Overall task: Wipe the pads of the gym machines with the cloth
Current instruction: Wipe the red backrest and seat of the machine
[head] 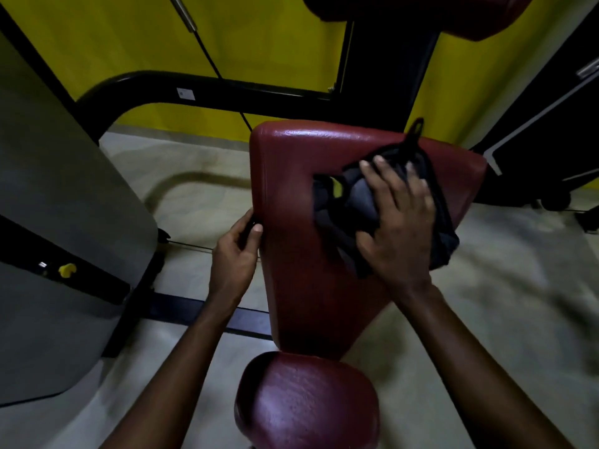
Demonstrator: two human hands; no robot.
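A dark red padded rest point(291, 196) of a gym machine fills the middle of the view. A black cloth point(334, 209) with a yellow patch lies bunched on its upper right part. My right hand point(398, 228) presses flat on the cloth with spread fingers. My left hand point(235, 254) holds the pad's left edge, thumb on the side and fingers curled behind it. A smaller round red pad point(304, 403) sits below, between my forearms. Another red pad point(421, 14) shows at the top edge.
A grey weight-stack cover point(48, 205) with a yellow pin point(66, 269) stands on the left. Black frame tubes point(194, 92) and a cable run behind the pad before a yellow wall. A black machine point(551, 131) stands at right. The floor is pale.
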